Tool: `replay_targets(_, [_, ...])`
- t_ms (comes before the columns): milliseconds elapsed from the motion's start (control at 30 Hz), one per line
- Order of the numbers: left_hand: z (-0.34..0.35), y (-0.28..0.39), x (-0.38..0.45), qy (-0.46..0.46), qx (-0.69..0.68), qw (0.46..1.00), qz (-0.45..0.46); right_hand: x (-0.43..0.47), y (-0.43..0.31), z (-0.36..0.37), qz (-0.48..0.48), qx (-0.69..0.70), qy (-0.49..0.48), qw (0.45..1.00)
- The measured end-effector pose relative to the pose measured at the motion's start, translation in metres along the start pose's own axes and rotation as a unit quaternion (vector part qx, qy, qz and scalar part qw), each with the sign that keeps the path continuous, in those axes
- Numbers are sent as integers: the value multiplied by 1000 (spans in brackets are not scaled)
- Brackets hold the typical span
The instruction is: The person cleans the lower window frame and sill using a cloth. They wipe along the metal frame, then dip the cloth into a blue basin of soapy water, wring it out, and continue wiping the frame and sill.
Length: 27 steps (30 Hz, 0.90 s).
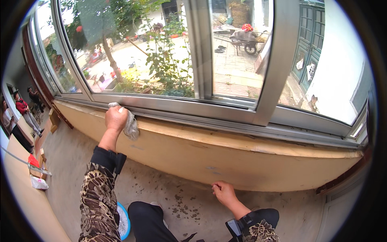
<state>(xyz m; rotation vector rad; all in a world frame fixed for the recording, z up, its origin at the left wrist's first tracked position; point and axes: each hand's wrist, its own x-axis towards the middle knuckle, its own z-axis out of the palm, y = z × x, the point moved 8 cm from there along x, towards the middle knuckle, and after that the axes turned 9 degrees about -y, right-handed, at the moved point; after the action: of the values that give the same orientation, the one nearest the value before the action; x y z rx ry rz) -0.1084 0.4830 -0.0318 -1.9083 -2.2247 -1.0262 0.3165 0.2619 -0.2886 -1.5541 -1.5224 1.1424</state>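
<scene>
My left hand [116,118] grips a wet-looking grey cloth [131,125] against the lower metal frame of a sliding window [178,106], above the wooden sill [205,134]. Part of the cloth hangs down over the sill's edge. My right hand [223,192] is held low over my right knee side, in front of the yellow wall below the sill, with its fingers curled and nothing visible in them. A blue basin [128,225] with whitish, sudsy-looking contents stands on the floor by my left knee, partly hidden by my left sleeve.
Water spots mark the concrete floor [151,178]. At the far left, several people stand near a doorway. Cardboard boxes [42,155], a red bag [34,161] and a white bag [39,182] lie along the left wall. Beyond the glass are a tree, plants and a loaded wheelbarrow [246,37].
</scene>
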Motion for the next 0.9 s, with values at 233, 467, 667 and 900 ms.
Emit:
replay_targets(233, [12,121,-79,-10,-42,990,134,-22,-17,-13,-64,-2,24,998])
replay_targets(467, [32,258,-164,-28,-24,972,232,-46,-38,-40,-101,-67,40,992])
replay_targets(667, [37,340,-213,-69,-75,953,287,-51,-36,-48,-94,-68,31,993])
replay_targets(900, [16,370,-252,-63,-307,887,338,-46,-34,-54,-94,-57,29,994])
